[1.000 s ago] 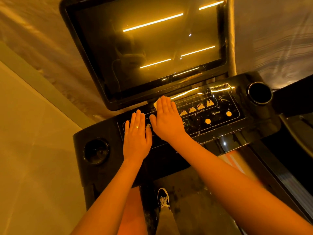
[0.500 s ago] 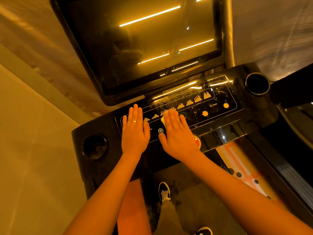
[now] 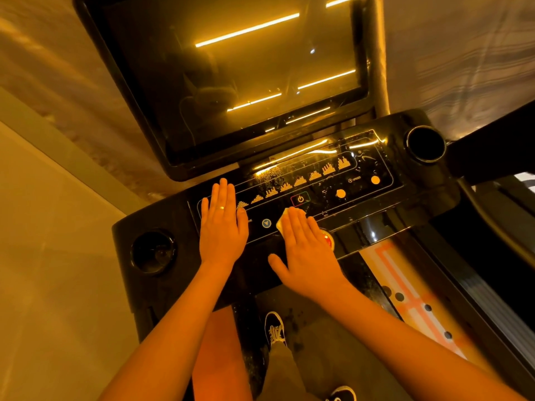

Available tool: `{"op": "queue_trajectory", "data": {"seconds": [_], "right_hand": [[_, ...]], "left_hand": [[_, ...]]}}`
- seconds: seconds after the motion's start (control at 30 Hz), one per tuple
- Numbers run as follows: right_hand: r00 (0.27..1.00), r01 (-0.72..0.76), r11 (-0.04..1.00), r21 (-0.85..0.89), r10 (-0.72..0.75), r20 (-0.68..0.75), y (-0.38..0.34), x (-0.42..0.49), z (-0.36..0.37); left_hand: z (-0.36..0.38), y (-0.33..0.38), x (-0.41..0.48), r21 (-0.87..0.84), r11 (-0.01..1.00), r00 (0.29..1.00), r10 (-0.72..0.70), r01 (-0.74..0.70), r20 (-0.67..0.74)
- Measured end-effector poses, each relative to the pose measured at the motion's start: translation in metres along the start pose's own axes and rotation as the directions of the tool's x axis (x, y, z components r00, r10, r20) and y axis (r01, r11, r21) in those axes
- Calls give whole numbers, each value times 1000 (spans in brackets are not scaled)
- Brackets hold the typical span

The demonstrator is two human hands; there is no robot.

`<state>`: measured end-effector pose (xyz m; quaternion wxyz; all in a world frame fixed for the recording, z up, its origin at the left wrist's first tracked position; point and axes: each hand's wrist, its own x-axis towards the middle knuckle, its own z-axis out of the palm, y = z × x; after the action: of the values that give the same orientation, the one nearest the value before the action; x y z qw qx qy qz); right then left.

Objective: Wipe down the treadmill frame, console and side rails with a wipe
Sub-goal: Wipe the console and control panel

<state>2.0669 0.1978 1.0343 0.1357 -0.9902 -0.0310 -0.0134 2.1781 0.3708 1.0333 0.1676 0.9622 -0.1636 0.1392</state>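
The black glossy treadmill console fills the middle of the view, with a button panel and a big dark screen tilted up behind it. My right hand lies flat with straight fingers, pressing a pale wipe onto the panel's lower edge; only a corner of the wipe shows past the fingertips. My left hand rests flat and bare on the left part of the panel, a ring on one finger. Water droplets bead on the panel near the program icons.
Round cup holders sit at the console's left and right ends. A red stop button peeks out beside my right hand. A dark side rail runs off to the right. Below lie the belt and my shoes.
My right hand has dragged the wipe down from the upper middle of the panel to its lower edge near the red button. My left hand stayed in place.
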Motion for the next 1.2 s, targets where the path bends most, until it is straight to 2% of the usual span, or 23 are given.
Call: {"op": "queue_trajectory", "data": {"seconds": [0.2, 0.43, 0.57, 0.7, 0.83, 1.07, 1.2], "right_hand": [[999, 17, 1000, -12, -17, 33, 3, -14, -1], [997, 14, 1000, -23, -16, -78, -1, 93, -31], [995, 27, 999, -20, -28, -92, 0, 126, -38], [993, 49, 998, 31, -45, -113, 6, 88, -29], [999, 25, 999, 25, -24, -46, 11, 25, -7], [998, -10, 999, 39, 12, -61, 4, 53, -14], [999, 12, 1000, 20, -11, -35, 11, 15, -6]], "left_hand": [[1, 0, 0, -1, 1000, 1000, -9, 9, 0], [-2, 2, 1, -9, 1000, 1000, -11, 12, 15], [-3, 3, 1, -22, 1000, 1000, -15, 16, 15], [-2, 2, 0, -19, 1000, 1000, -7, 7, 11], [-2, 2, 1, -17, 1000, 1000, -12, 12, 4], [-2, 2, 0, -9, 1000, 1000, -19, 19, 15], [-2, 2, 0, -8, 1000, 1000, -15, 15, 15]]}}
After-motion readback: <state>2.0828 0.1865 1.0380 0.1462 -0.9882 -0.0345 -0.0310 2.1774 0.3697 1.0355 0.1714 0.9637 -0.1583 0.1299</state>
